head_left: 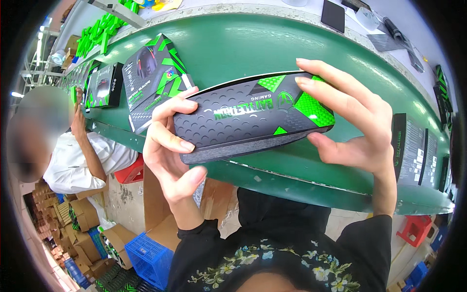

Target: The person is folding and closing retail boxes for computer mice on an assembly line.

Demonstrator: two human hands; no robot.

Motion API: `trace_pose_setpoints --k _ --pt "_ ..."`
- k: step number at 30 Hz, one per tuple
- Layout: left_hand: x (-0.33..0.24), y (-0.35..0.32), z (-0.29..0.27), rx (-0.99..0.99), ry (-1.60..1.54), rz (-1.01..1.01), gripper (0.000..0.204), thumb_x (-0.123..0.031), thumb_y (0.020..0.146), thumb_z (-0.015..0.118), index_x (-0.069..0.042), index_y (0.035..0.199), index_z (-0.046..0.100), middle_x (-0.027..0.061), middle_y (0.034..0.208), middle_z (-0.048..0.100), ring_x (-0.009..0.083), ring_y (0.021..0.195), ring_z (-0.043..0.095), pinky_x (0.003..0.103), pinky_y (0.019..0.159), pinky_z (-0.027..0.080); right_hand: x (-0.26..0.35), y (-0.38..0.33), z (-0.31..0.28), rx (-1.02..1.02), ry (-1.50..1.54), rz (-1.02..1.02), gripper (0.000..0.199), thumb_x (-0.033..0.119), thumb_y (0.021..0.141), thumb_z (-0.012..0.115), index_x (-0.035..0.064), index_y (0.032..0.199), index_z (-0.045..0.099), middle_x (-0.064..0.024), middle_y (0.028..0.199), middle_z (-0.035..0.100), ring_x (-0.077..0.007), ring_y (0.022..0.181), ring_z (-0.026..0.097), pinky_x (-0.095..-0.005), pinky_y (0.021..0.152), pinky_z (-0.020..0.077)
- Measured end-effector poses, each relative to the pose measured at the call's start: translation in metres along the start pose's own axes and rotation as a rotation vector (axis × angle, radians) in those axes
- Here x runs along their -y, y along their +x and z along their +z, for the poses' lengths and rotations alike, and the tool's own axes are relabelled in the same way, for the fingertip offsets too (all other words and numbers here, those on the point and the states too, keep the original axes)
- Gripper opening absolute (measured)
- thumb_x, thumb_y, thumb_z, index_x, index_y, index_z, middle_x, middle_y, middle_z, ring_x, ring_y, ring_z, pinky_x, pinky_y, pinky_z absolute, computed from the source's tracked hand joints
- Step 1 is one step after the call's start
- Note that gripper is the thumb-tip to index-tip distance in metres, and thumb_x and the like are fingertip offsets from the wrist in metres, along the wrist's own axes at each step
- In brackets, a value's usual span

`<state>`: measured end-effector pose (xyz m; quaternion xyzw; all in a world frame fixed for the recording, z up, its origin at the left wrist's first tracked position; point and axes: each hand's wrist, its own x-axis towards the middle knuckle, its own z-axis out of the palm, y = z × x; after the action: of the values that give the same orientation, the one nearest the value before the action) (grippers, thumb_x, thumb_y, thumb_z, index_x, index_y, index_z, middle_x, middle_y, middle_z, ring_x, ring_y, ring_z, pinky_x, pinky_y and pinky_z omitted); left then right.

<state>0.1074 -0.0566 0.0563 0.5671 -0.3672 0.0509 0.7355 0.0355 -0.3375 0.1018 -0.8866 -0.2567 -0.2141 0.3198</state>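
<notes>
Both my hands hold one flat black and green product box (pixel 253 117) up over the green conveyor belt (pixel 253 48). My left hand (pixel 172 146) grips its left end, fingers on top and thumb underneath. My right hand (pixel 355 121) grips its right end, fingers curled over the green corner. The box lies lengthwise, its printed top face turned toward me and tilted slightly up at the right.
Another black and green box (pixel 155 80) lies on the belt behind my left hand, with more boxes (pixel 104 85) further left and boxes (pixel 413 148) standing at the right. A co-worker in a white shirt (pixel 82 160) sits at the left. Cardboard cartons (pixel 82 219), a blue crate (pixel 151 258) and red stools (pixel 413 228) sit below.
</notes>
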Motion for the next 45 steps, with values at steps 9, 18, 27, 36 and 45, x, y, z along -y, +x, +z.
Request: trace_pose_setpoints --k 9,18,27,36,45 --pt "0.01 -0.002 0.024 -0.2 0.198 0.126 0.035 -0.012 0.072 0.071 -0.007 0.094 0.045 0.0268 0.114 0.057 0.0413 0.112 0.057 0.05 0.1 0.041 -0.005 0.001 0.008 -0.116 0.011 -0.025 0.057 0.004 0.062 0.066 -0.0053 0.118 0.061 -0.0236 0.119 0.063 -0.0333 0.105 0.065 -0.0382 0.091 0.0516" --pt "0.009 -0.002 0.053 -0.324 0.0 0.012 0.026 -0.013 0.07 0.06 -0.008 0.088 0.042 0.0298 0.134 0.039 0.0406 0.124 0.045 0.054 0.108 0.034 0.01 -0.013 0.037 -0.321 0.432 0.188 0.049 0.007 0.066 0.058 -0.0084 0.113 0.064 -0.0259 0.133 0.046 -0.0334 0.124 0.044 -0.0436 0.106 0.031" --pt "0.022 -0.012 0.031 -0.166 -0.204 -0.012 0.025 -0.025 0.081 0.051 -0.004 0.095 0.052 0.0322 0.135 0.037 0.0455 0.124 0.044 0.056 0.103 0.038 -0.008 -0.026 0.022 -0.101 0.731 0.294 0.062 0.032 0.085 0.054 -0.0069 0.133 0.051 -0.0281 0.142 0.038 -0.0337 0.131 0.04 -0.0435 0.111 0.0277" --pt "0.037 0.005 0.035 -0.22 0.261 0.06 0.048 -0.024 0.074 0.052 0.003 0.114 0.057 0.0263 0.123 0.054 0.0325 0.116 0.051 0.044 0.102 0.037 -0.012 -0.009 0.038 -0.273 0.811 0.366 0.073 0.033 0.086 0.057 -0.0068 0.143 0.036 -0.0203 0.141 0.044 -0.026 0.129 0.044 -0.0377 0.111 0.0292" --pt "0.022 0.017 0.055 -0.179 0.441 0.081 0.042 -0.034 0.093 0.056 0.0 0.116 0.057 0.0139 0.111 0.06 0.0223 0.1 0.057 0.034 0.09 0.042 -0.023 0.006 0.01 -0.231 0.236 0.384 0.047 0.022 0.083 0.066 0.0043 0.127 0.061 -0.0062 0.112 0.063 -0.0144 0.106 0.056 -0.029 0.097 0.0402"
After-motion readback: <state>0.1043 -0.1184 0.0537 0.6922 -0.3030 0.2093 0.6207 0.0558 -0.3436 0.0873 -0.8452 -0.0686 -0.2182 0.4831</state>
